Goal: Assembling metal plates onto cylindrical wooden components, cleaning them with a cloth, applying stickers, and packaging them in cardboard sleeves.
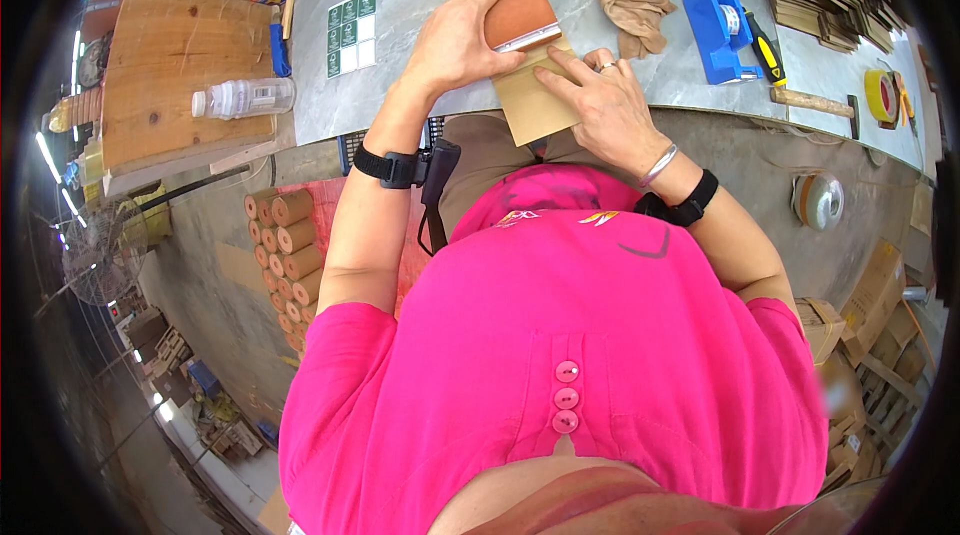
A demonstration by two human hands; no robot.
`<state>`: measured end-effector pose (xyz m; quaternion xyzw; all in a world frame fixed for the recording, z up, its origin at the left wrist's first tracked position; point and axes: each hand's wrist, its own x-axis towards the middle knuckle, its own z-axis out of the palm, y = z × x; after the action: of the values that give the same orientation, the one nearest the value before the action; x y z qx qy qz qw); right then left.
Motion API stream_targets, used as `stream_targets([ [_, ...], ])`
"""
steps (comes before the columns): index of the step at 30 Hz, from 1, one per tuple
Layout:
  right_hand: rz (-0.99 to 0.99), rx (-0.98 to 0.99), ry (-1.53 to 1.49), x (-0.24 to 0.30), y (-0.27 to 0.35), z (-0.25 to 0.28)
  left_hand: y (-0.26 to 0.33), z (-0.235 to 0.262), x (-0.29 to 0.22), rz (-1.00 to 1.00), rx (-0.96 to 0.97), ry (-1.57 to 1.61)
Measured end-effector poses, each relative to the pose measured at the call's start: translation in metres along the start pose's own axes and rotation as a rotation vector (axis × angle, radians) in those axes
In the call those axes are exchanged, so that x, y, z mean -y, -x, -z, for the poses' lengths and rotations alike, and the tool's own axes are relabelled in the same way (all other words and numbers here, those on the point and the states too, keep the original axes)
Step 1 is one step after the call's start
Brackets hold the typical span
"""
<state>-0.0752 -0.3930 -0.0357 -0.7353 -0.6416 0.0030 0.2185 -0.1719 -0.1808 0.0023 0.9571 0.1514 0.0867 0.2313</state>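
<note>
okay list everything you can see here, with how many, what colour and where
brown block: one, reddish brown, on the cardboard sheet, under the left hand
cardboard sheet: one, tan, at the table's near edge
table: one, grey
cloth: one, beige, crumpled, right of the block
tape dispenser: one, blue, right of the cloth
hammer: one, wooden handle, far right
tape roll: one, yellow, far right
plastic bottle: one, clear, lying on a wooden board, left
label sheet: one, green and white, left of the block
left hand: on the block
right hand: pressing the sheet
</note>
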Motion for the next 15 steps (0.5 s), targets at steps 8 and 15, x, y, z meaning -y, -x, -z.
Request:
stream_targets([
  [8,0.003,-0.008,0.000,-0.0019,-0.0012,0.0003,-0.0037,-0.0023,0.0022,-0.020,-0.003,-0.022],
  [15,0.001,0.008,0.003,-0.0021,-0.0013,0.0019,-0.0016,-0.0027,0.0023,-0.036,0.019,-0.001],
])
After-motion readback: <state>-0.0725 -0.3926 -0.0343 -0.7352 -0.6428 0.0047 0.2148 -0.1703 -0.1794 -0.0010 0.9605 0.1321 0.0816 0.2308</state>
